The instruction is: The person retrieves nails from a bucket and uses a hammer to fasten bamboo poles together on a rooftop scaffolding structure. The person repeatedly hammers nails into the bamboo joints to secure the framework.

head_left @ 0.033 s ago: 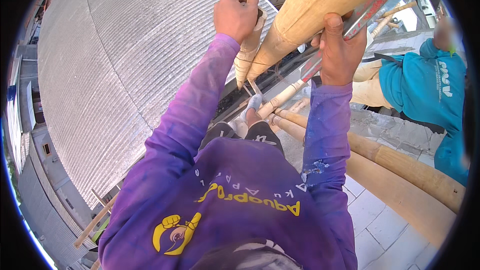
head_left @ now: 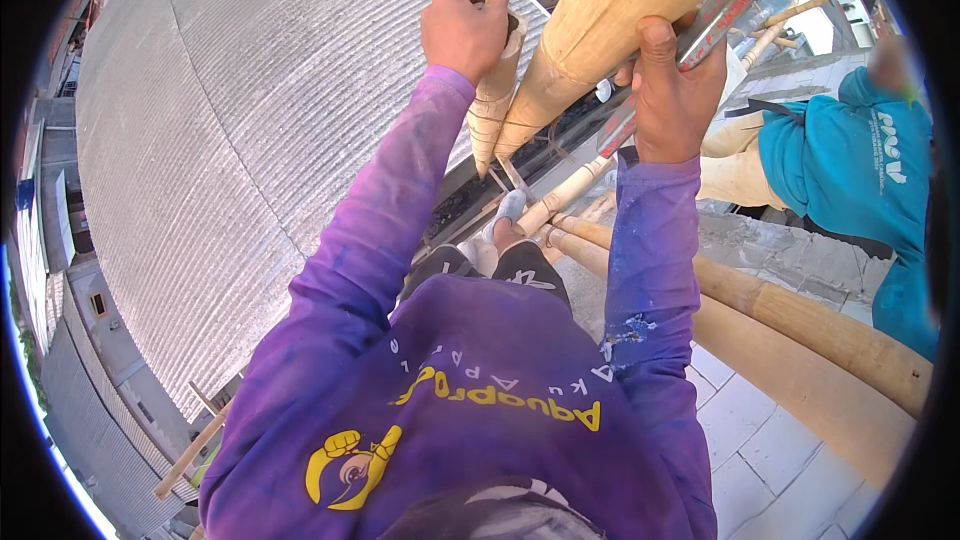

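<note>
I look down my purple long-sleeved shirt while standing on bamboo poles high above a roof. My left hand [head_left: 465, 30] is closed around the top of a short pale bamboo piece [head_left: 493, 105] that tapers downward. It rests against a thick bamboo pole [head_left: 610, 15] slanting up to the right. My right hand [head_left: 670, 90] is on the other side of that pole and grips a long flat metal tool with a reddish upper part [head_left: 715, 20]. The tool's grey end [head_left: 618, 130] shows below the hand. What kind of tool it is I cannot tell.
A large corrugated metal roof [head_left: 250, 140] lies far below on the left. Another person in a teal shirt [head_left: 850, 160] crouches at the right. Thick bamboo poles [head_left: 820, 340] cross above a pale tiled surface [head_left: 760, 440]. My feet [head_left: 500, 225] stand on thinner poles.
</note>
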The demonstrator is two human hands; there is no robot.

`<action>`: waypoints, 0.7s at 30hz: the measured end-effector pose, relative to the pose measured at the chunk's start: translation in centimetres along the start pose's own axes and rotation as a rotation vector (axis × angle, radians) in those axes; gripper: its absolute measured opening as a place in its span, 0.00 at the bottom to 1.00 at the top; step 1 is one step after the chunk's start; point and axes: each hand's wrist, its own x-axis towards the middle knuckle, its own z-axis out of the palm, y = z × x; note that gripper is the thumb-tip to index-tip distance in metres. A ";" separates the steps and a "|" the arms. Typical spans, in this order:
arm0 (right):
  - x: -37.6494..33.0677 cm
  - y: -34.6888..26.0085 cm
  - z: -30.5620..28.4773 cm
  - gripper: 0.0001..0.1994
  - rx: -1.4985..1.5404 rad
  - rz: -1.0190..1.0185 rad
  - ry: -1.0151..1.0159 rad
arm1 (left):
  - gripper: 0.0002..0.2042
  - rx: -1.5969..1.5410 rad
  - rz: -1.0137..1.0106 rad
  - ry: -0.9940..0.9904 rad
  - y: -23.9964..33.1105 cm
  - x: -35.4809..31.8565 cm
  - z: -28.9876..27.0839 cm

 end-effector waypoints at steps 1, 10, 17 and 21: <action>-0.3 0.0 -0.1 0.41 -0.002 0.003 0.004 | 0.18 -0.010 -0.027 0.028 0.0 -0.1 -0.1; 0.3 0.8 0.8 0.42 0.014 -0.015 0.064 | 0.19 0.008 -0.106 0.023 -0.2 1.2 0.0; 0.3 0.2 1.3 0.42 0.000 0.079 0.061 | 0.18 0.081 -0.150 0.046 0.0 1.5 -0.3; -0.8 -0.2 0.8 0.41 -0.048 0.119 0.079 | 0.18 0.057 -0.119 0.033 -0.2 1.7 -0.4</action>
